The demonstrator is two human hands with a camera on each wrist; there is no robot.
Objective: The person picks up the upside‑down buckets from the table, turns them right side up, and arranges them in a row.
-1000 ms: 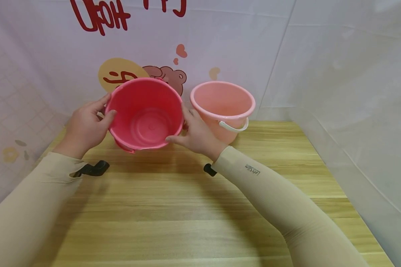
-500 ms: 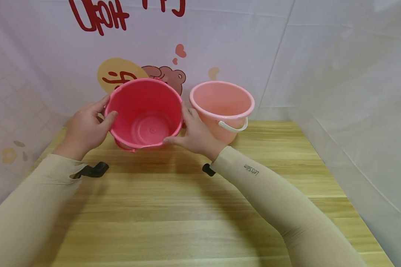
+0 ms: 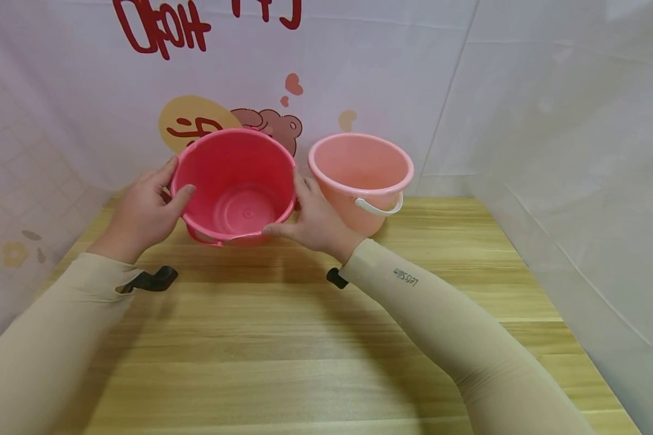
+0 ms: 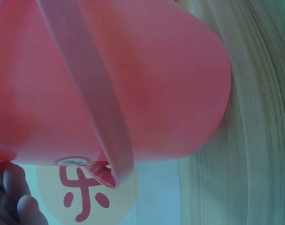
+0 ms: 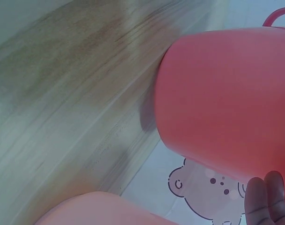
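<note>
Both hands grip the rim of a hot-pink plastic bucket [image 3: 231, 160], whose mouth tilts toward me in the head view. My left hand [image 3: 144, 208] holds its left side, thumb over the rim. On the right side, my right hand [image 3: 320, 214] pinches the rim with its thumb at the front. The bucket's pink handle [image 4: 98, 89] hangs down against its wall in the left wrist view. Its base [image 5: 163, 93] is at or close above the wooden surface; I cannot tell whether it touches. Fingers [image 5: 259, 201] lie against the outer wall in the right wrist view.
Just right of the held bucket stands a pale pink bucket [image 3: 354, 205] with a white handle [image 3: 380, 209]. Both are on a wooden table [image 3: 283, 356]. A printed white cloth wall [image 3: 381, 66] rises behind, with another white cloth [image 3: 571, 181] along the right side.
The hot-pink bucket has tipped slightly more upright, with the disc of its base showing a bit lower inside. Both hands keep their grip. The pale pink bucket has stayed put.
</note>
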